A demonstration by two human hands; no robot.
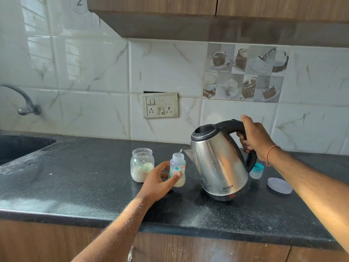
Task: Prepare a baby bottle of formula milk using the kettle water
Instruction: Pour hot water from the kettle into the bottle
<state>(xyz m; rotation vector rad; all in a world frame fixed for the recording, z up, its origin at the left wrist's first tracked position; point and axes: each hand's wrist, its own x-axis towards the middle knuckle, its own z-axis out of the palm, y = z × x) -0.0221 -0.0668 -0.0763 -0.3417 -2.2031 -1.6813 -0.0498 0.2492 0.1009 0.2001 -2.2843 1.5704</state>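
Note:
A small clear baby bottle (pixel 177 168) with printed marks stands open on the black counter (pixel 85 186), pale powder or milk in its base. My left hand (pixel 157 181) grips its lower body. My right hand (pixel 254 138) holds the black handle of a steel kettle (pixel 217 161), tilted left. A thin stream of water runs from the spout into the bottle's mouth. Left of the bottle is an open glass jar (pixel 142 164) of formula powder with a scoop inside.
The bottle's teal-ringed cap (pixel 257 170) and a pale lilac jar lid (pixel 279 185) lie right of the kettle. A dark sink (pixel 20 146) and wall tap (pixel 24 103) sit at far left. A socket panel (pixel 160 105) is on the tiled wall.

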